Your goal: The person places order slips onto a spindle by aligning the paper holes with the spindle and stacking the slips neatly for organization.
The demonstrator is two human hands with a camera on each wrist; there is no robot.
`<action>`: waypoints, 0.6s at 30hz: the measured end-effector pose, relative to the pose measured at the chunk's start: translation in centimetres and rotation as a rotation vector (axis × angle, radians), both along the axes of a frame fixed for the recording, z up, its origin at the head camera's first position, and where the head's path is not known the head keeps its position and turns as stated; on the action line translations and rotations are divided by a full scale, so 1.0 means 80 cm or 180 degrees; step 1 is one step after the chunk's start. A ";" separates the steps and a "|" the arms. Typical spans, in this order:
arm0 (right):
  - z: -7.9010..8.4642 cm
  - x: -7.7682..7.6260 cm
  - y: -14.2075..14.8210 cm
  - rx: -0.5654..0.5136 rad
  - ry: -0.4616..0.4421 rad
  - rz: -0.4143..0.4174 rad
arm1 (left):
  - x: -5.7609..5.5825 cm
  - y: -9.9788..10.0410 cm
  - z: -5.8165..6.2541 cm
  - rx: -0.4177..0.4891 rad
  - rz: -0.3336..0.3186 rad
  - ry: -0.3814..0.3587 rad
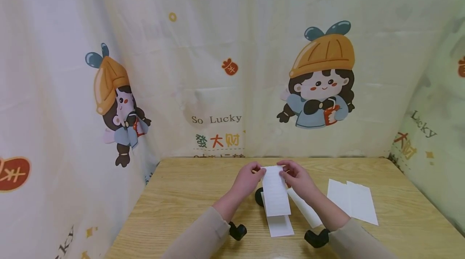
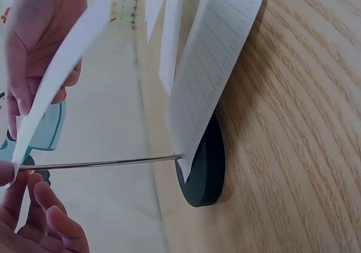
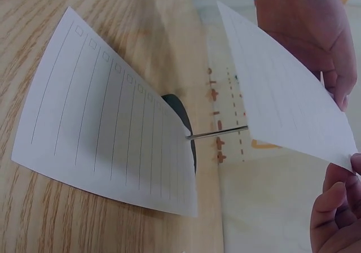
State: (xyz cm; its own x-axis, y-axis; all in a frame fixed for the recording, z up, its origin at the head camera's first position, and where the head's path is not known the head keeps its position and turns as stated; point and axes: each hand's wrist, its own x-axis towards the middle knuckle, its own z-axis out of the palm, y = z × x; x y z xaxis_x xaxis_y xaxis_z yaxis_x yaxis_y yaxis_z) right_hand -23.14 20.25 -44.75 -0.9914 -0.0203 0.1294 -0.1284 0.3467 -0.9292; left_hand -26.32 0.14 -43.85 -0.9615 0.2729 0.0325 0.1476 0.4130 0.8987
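A paper slip (image 1: 276, 196) hangs between my two hands, held by its upper corners. My left hand (image 1: 248, 179) pinches the left corner, with the thumb in front. At the right corner my right hand (image 1: 298, 178) pinches the same slip. Below stands a bill spike with a round black base (image 2: 210, 171) and a thin metal rod (image 2: 101, 164). A lined sheet with small checkboxes (image 3: 107, 123) is pierced by the rod, low down near the base. The rod's upper end meets the held slip; whether it pierces it I cannot tell.
A rolled or folded white paper (image 1: 306, 209) lies beside the spike, under the right forearm. Farther right, two white sheets (image 1: 363, 202) lie side by side on the wooden table (image 1: 196, 186). A printed curtain (image 1: 203, 69) hangs behind the table and at both sides.
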 end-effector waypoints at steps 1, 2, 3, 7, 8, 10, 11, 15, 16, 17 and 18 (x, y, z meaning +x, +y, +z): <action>0.000 0.000 -0.001 -0.0002 -0.0008 -0.0003 | 0.000 -0.001 0.000 -0.0001 -0.0008 0.0000; 0.000 0.000 -0.001 -0.0012 -0.0013 -0.0007 | 0.000 -0.002 -0.001 0.0008 -0.0016 -0.0011; 0.001 0.000 -0.001 -0.0011 -0.0017 -0.0004 | 0.000 -0.003 -0.001 0.0019 -0.0029 -0.0016; 0.001 0.000 -0.002 -0.0029 -0.0047 0.0003 | -0.002 -0.006 -0.005 0.0074 -0.0043 -0.0041; 0.001 0.000 -0.002 -0.0037 -0.0043 0.0012 | -0.003 -0.007 -0.006 0.0085 -0.0044 -0.0038; 0.001 0.001 -0.002 -0.0040 -0.0031 0.0029 | -0.003 -0.009 -0.007 0.0094 -0.0049 -0.0034; 0.001 0.001 -0.001 -0.0031 -0.0021 0.0039 | -0.004 -0.009 -0.007 0.0097 -0.0053 -0.0033; 0.002 0.000 -0.002 -0.0041 -0.0035 0.0041 | -0.004 -0.010 -0.006 0.0072 -0.0068 -0.0010; 0.002 0.000 -0.002 -0.0049 -0.0049 0.0029 | -0.004 -0.010 -0.006 0.0058 -0.0068 0.0003; 0.002 0.000 -0.002 -0.0036 -0.0051 0.0034 | -0.003 -0.010 -0.006 0.0048 -0.0067 0.0015; 0.001 0.000 -0.002 -0.0044 -0.0060 0.0022 | -0.003 -0.010 -0.006 0.0035 -0.0066 0.0029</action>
